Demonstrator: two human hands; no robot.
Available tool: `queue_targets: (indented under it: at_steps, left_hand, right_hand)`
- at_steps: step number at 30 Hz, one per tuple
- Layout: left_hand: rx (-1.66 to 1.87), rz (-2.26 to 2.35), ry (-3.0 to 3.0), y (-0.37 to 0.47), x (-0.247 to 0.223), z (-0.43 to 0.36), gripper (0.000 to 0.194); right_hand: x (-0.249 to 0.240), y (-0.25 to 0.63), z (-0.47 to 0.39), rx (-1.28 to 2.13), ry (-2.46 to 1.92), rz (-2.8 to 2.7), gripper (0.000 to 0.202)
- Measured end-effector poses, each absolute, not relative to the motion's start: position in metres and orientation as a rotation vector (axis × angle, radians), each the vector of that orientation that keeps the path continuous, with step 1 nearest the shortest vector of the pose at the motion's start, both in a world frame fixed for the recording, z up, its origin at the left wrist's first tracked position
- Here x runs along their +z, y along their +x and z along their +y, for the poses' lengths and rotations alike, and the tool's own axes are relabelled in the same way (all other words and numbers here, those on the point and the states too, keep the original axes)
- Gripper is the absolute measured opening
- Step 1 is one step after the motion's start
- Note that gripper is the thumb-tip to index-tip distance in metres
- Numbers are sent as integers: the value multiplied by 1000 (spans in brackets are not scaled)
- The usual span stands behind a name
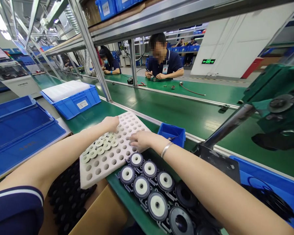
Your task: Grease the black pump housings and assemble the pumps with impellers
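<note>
A white foam tray (100, 176) with rows of round holes lies tilted across the near edge of the bench. Several pale ring-shaped pieces (100, 150) sit on its left part. My left hand (110, 124) is over the tray's far left side, its fingers curled and closed; what they hold, if anything, is hidden. On the right part of the tray, my right hand (141, 139) rests with its fingers stretched out over the holes. Just below it stand rows of black round parts (158, 206), several with a white ring in the middle, others without.
A small blue bin (171, 134) stands beyond my right wrist. To the left are a blue crate (73, 101) with white foam and blue trays (22, 133). A green machine (279, 94) and a blue box with black cables (271, 199) are at right. A co-worker (163, 62) sits opposite.
</note>
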State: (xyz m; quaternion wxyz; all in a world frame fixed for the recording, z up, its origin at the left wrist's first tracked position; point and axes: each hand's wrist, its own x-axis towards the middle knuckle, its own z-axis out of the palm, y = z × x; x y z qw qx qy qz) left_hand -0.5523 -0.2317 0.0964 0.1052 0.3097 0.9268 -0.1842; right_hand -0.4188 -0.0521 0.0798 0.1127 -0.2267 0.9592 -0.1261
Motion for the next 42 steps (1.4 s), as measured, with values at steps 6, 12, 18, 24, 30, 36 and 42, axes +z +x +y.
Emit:
queue_targets:
  at_steps: [6,12,18,24,30,36,42]
  left_hand:
    - [-627,2734,897,-562,95,-222,37]
    - [-669,2738,909,-561,92,-223,36]
    - [-677,2770,898,-560,87,-232,35]
    - [-659,2798,959,-561,89,-232,33]
    - [-596,2774,967,-566,95,-235,25]
    - [-473,2848,1002,-560,105,-229,22]
    - [-170,2976,929,-559,151,-238,24]
  right_hand:
    - [65,-425,-44,-374,-604,2712,52]
    - [67,-423,-45,-375,-574,2668,55]
    - [62,-421,-43,-409,-579,2686,56]
    - [64,-416,-43,-428,-561,2699,57]
    - [63,-418,-43,-442,-562,2697,58]
    - [59,-419,-42,-453,-571,2692,57]
    - [58,-415,-44,-447,-570,2731,56]
